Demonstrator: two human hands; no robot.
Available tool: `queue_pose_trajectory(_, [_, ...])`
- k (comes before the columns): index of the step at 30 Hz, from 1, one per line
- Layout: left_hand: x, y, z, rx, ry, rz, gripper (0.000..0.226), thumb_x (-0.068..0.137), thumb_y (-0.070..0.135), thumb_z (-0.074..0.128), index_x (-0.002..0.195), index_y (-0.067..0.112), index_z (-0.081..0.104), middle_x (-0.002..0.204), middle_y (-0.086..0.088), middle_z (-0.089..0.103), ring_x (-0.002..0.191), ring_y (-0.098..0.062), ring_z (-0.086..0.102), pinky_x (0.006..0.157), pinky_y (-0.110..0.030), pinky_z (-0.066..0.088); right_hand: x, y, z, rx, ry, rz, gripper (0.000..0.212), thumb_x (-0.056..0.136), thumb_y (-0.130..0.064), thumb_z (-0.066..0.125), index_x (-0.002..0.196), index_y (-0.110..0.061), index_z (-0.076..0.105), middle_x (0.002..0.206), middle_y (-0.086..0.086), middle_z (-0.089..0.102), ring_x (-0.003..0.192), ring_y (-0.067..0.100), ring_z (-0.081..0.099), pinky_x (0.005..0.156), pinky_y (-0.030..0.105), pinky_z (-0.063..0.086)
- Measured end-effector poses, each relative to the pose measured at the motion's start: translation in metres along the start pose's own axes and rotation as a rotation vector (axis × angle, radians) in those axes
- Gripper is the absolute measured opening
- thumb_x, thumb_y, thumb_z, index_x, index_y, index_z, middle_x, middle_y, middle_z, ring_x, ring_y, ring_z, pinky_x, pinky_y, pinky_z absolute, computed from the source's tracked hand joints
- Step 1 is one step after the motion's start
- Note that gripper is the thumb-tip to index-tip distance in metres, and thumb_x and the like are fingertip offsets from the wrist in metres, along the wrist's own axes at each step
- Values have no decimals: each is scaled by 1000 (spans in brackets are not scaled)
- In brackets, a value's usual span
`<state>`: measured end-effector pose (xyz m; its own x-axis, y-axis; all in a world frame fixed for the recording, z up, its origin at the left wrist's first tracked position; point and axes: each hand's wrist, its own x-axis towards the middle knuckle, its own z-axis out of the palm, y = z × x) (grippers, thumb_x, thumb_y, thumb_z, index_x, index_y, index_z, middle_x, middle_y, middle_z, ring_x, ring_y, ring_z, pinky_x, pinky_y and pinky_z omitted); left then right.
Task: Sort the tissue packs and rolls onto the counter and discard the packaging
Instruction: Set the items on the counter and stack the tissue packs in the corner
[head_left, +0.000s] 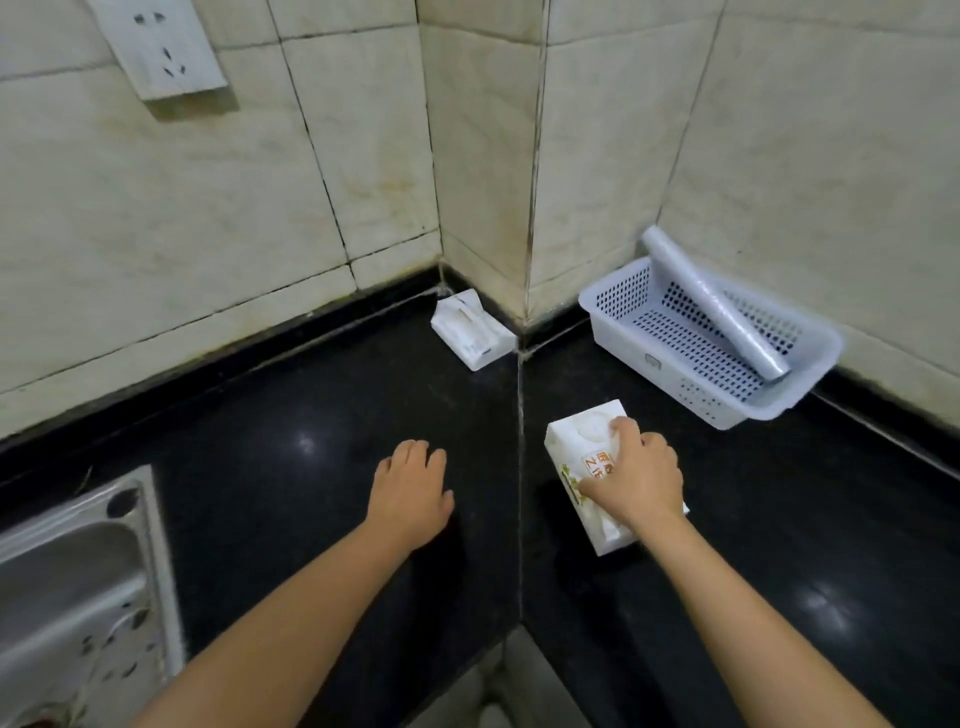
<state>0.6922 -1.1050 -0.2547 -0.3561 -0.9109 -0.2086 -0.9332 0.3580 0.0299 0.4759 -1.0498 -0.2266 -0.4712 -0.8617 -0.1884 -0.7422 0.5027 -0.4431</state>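
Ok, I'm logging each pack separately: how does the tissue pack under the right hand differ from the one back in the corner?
The near tissue pack is gripped from above by the right hand; the corner tissue pack lies untouched against the wall. The near pack shows orange lettering and green print; the corner pack looks plain white. The near pack also appears bigger, though it is closer. Both are white, rectangular and on the black counter.

steel sink (78, 587) — wall socket (161, 47), tiled walls (182, 197)
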Motion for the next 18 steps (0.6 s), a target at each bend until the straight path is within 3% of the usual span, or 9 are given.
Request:
queue_pose_trajectory(4, [98, 1, -18, -2, 12, 9, 57, 92, 31, 50, 141, 10, 33, 150, -11, 28, 141, -26, 23, 112, -39, 30, 73, -16, 7, 46, -20, -5, 73, 66, -32, 73, 127, -17, 37, 123, 18, 47, 112, 34, 44, 94, 41, 41])
queue_pose_trajectory(10, [223, 9, -27, 15, 100, 64, 47, 90, 19, 52, 135, 12, 40, 143, -10, 38, 129, -29, 37, 97, -39, 40, 146, -35, 25, 50, -53, -32, 76, 65, -31, 73, 130, -17, 36, 127, 17, 45, 115, 33, 44, 94, 42, 41])
queue_pose_trajectory(15, [281, -1, -23, 302, 76, 317, 55, 89, 18, 55, 141, 17, 35, 155, -8, 25, 142, -27, 21, 111, -41, 25, 171, -36, 38, 44, -82, -37, 78, 63, -31, 74, 130, -18, 36, 128, 15, 46, 114, 32, 44, 95, 40, 40])
queue_pose_trajectory(17, [290, -5, -23, 389, 14, 402, 50, 88, 20, 57, 136, 17, 45, 149, -6, 38, 143, -25, 23, 115, -40, 20, 175, -35, 40, 30, -102, -42, 78, 63, -31, 74, 130, -18, 36, 128, 15, 46, 114, 32, 44, 95, 39, 40])
queue_pose_trajectory(18, [292, -5, -23, 443, 56, 469, 43, 82, 22, 64, 125, 18, 58, 136, -4, 55, 138, -23, 34, 114, -37, 25, 176, -35, 42, 32, -113, -42, 78, 62, -31, 74, 130, -19, 36, 127, 15, 46, 114, 31, 45, 95, 39, 40])
